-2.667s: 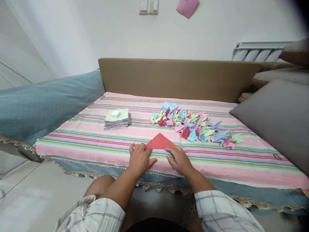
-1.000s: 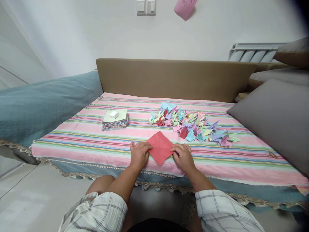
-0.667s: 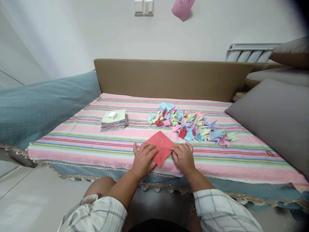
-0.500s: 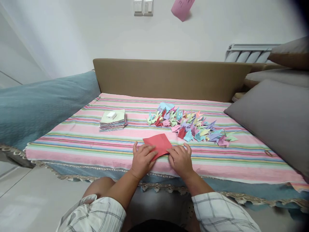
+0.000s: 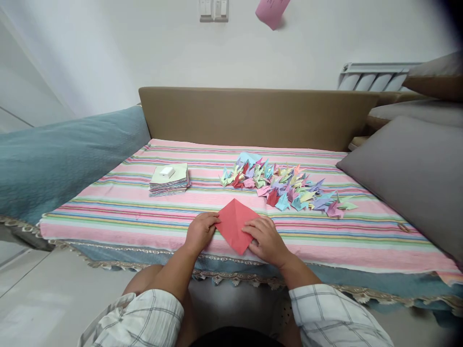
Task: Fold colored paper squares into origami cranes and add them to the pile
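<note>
A red square sheet of paper (image 5: 235, 221) lies on the striped cover, turned so that one corner faces me and a crease runs down its middle. My left hand (image 5: 201, 231) pinches its left corner between thumb and fingers. On the right side, my right hand (image 5: 265, 238) grips the sheet's edge, its fingertips resting on top of the paper and the thumb near the lower edge. Beyond the sheet lies a pile of folded paper cranes (image 5: 278, 185) in many colours.
A stack of square paper (image 5: 169, 185) with a small white object (image 5: 167, 172) on top sits to the left. Grey cushions (image 5: 408, 178) lie at the right. A brown backrest (image 5: 249, 118) stands behind, a blue armrest (image 5: 72, 149) at left. A small brown item (image 5: 404, 228) lies near the cushions.
The red sheet has been turned and opened out into a larger diamond with a corner toward me. My left hand has shifted left to its left corner; my right hand lies further over the paper.
</note>
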`<state>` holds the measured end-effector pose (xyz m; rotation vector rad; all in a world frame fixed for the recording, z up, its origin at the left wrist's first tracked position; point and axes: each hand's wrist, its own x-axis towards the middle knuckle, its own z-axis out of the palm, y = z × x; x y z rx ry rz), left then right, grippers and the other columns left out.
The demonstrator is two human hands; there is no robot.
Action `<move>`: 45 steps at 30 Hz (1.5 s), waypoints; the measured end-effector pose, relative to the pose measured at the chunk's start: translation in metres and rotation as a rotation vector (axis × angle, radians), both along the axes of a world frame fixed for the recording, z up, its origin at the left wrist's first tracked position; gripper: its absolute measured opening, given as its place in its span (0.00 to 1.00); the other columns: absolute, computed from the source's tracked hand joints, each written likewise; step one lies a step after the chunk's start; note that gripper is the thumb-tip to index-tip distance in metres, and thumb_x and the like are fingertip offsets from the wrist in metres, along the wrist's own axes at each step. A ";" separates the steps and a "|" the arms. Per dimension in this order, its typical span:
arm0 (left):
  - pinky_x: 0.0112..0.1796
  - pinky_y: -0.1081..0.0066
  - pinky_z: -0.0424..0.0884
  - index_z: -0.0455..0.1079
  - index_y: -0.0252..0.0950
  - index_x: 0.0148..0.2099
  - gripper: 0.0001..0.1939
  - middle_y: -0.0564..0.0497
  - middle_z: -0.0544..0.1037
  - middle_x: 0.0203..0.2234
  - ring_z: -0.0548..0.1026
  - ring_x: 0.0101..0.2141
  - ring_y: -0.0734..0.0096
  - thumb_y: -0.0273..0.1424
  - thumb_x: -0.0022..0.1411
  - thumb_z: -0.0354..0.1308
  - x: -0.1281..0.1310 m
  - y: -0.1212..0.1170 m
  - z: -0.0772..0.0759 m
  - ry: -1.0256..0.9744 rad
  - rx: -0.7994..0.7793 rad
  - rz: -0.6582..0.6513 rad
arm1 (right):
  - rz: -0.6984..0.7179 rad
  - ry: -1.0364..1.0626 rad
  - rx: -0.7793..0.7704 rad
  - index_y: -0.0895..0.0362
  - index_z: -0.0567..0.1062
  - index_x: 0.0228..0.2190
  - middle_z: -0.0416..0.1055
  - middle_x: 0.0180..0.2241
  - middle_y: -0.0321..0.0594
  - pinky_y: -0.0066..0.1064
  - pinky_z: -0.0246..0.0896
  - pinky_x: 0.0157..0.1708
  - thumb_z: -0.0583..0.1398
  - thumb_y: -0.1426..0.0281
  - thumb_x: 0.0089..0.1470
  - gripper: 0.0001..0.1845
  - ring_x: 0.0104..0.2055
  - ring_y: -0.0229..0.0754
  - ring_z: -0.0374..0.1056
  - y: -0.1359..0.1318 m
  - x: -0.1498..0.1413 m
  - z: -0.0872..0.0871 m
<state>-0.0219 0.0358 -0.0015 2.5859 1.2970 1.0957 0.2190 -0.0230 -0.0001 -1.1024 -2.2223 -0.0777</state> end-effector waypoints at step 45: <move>0.51 0.48 0.51 0.68 0.39 0.29 0.09 0.48 0.76 0.42 0.69 0.44 0.57 0.38 0.56 0.55 0.007 -0.009 0.017 0.056 -0.144 0.411 | -0.573 0.132 -0.085 0.54 0.66 0.20 0.68 0.28 0.39 0.32 0.52 0.35 0.55 0.64 0.54 0.14 0.34 0.42 0.61 0.021 0.017 -0.009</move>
